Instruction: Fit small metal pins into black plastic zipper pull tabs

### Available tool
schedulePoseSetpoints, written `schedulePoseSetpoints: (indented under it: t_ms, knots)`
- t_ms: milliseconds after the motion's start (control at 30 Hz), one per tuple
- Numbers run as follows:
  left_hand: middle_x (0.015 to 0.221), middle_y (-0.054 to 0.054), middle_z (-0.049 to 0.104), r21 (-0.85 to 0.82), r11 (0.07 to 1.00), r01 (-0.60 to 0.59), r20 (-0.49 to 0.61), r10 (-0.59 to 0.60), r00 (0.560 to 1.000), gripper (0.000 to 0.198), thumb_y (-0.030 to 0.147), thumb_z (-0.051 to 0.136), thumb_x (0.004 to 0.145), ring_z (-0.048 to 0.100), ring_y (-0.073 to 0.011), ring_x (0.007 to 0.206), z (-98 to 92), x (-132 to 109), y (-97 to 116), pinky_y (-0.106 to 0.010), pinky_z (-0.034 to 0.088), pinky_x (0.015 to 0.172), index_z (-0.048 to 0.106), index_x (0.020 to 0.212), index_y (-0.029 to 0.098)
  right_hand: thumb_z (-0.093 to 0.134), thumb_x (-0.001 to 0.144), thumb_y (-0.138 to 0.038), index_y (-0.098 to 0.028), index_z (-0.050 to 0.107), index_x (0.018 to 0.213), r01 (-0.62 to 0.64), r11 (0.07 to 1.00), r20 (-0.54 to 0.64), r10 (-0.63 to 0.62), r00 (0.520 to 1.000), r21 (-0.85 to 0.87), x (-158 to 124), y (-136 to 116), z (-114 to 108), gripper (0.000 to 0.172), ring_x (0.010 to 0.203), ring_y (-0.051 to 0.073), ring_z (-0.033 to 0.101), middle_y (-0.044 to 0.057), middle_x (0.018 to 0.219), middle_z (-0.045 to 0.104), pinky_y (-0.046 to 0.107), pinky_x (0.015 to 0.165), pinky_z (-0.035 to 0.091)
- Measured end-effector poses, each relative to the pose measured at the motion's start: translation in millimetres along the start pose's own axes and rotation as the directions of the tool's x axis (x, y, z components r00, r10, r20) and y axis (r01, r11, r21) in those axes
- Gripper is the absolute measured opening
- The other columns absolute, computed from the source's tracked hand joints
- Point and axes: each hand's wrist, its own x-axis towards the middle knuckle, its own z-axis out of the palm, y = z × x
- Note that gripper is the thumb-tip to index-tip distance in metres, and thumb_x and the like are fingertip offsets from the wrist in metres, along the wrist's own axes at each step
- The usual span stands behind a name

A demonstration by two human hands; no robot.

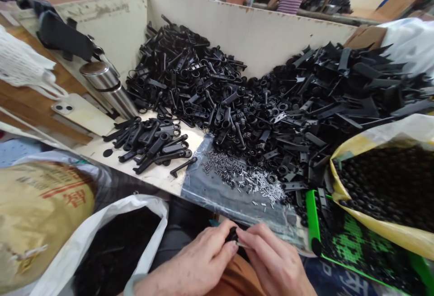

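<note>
At the near edge of the work table, my left hand [203, 257] is closed, pinching a small black plastic part [232, 234] between thumb and fingers. Against that part presses my right hand [276, 260], its fingers closed; something thin and pale shows at its fingertips, too small to name. Just beyond the hands is a dark mat [217, 194] that bears loose silvery pins [262, 184] and tiny grey springs or screws [220, 162]. Left of the mat lies a small pile of long black plastic parts [152, 142].
A large heap of black parts [190, 70] fills the walled table. To the right stand a yellow sack of black rings [389, 183] and a green tray [313, 217]. A steel flask [108, 88], a phone [81, 113] and an open white sack [156, 203] are left. People work behind.
</note>
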Motion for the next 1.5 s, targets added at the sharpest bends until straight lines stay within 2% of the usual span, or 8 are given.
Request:
schedulePoseSetpoints:
  t_ms: [200, 367, 633, 767, 967, 1067, 1200, 1500]
  knots:
    - [0.119, -0.007, 0.072, 0.031, 0.998, -0.053, 0.039, 0.051, 0.998, 0.035, 0.041, 0.054, 0.098, 0.062, -0.0295, 0.113, -2.0, -3, 1, -0.035, 0.038, 0.100, 0.068, 0.128, 0.030, 0.060, 0.097, -0.015, -0.027, 0.062, 0.127, -0.147, 0.979, -0.055, 0.156, 0.986, 0.141, -13, 3, 9, 0.033, 0.078, 0.017, 0.070, 0.004, 0.091, 0.068, 0.023, 0.071, 0.059]
    - [0.105, -0.004, 0.071, 0.129, 0.988, -0.088, 0.129, 0.072, 0.989, 0.033, 0.041, 0.047, 0.101, 0.063, -0.0252, 0.097, -7.5, -7, 2, -0.031, 0.041, 0.089, 0.066, 0.125, 0.031, 0.068, 0.094, -0.038, -0.025, 0.064, 0.119, -0.393, 0.853, -0.059, 0.437, 0.897, 0.344, -15, 7, 20, 0.028, 0.057, 0.014, 0.059, -0.002, 0.073, 0.063, 0.021, 0.055, 0.052]
    - [0.131, -0.011, 0.069, 0.349, 0.910, -0.224, -0.113, 0.278, 0.954, 0.042, 0.019, 0.045, 0.098, 0.062, -0.0313, 0.119, -6.4, 11, -13, -0.042, 0.039, 0.106, 0.064, 0.134, 0.027, 0.071, 0.087, -0.053, -0.021, 0.070, 0.112, -0.535, 0.550, 0.119, 0.618, 0.777, 0.642, 14, 18, 39, 0.041, 0.063, 0.014, 0.057, 0.001, 0.079, 0.067, 0.024, 0.059, 0.049]
    - [0.144, -0.011, 0.060, 0.257, 0.948, -0.186, -0.274, 0.256, 0.927, 0.047, 0.017, 0.052, 0.093, 0.051, -0.0307, 0.135, -14.6, 18, -8, -0.045, 0.031, 0.116, 0.057, 0.139, 0.026, 0.076, 0.083, -0.054, -0.020, 0.073, 0.113, -0.518, 0.441, 0.135, 0.653, 0.746, 0.733, 40, 21, 45, 0.046, 0.058, 0.011, 0.052, 0.002, 0.080, 0.068, 0.021, 0.051, 0.044]
    - [0.086, -0.002, 0.066, -0.240, 0.970, 0.034, -0.063, -0.051, 0.997, 0.024, 0.026, 0.065, 0.085, 0.062, -0.0197, 0.083, -31.5, 17, 4, -0.030, 0.047, 0.078, 0.062, 0.108, 0.020, 0.070, 0.088, -0.051, -0.022, 0.081, 0.100, -0.443, 0.634, 0.082, 0.514, 0.854, 0.633, 60, 26, 43, 0.033, 0.078, 0.018, 0.061, 0.005, 0.087, 0.068, 0.028, 0.069, 0.053]
    - [0.069, 0.002, 0.062, -0.404, 0.908, 0.115, -0.072, -0.157, 0.985, 0.039, 0.035, 0.069, 0.083, 0.060, -0.0179, 0.072, -31.8, 12, 4, -0.030, 0.045, 0.079, 0.060, 0.117, 0.018, 0.068, 0.090, -0.052, -0.022, 0.081, 0.100, -0.431, 0.605, 0.124, 0.480, 0.868, 0.669, 62, 29, 45, 0.034, 0.080, 0.018, 0.063, 0.005, 0.091, 0.065, 0.028, 0.069, 0.054]
    - [0.064, 0.001, 0.068, -0.511, 0.850, 0.129, -0.076, -0.193, 0.978, 0.067, 0.046, 0.070, 0.083, 0.056, -0.0152, 0.055, -27.1, 8, 1, -0.034, 0.045, 0.088, 0.047, 0.138, 0.014, 0.069, 0.089, -0.050, -0.021, 0.078, 0.108, -0.478, 0.515, 0.240, 0.461, 0.854, 0.711, 63, 31, 45, 0.036, 0.073, 0.017, 0.064, 0.004, 0.086, 0.069, 0.030, 0.069, 0.055]
    - [0.072, -0.004, 0.072, -0.496, 0.858, 0.134, -0.033, -0.173, 0.984, 0.086, 0.053, 0.067, 0.082, 0.041, -0.0057, 0.043, -26.0, 9, 6, -0.023, 0.026, 0.052, 0.032, 0.144, 0.004, 0.071, 0.085, -0.033, -0.020, 0.080, 0.107, -0.423, 0.743, 0.160, 0.401, 0.902, 0.519, 62, 29, 37, 0.027, 0.058, 0.011, 0.040, -0.003, 0.070, 0.053, 0.024, 0.054, 0.035]
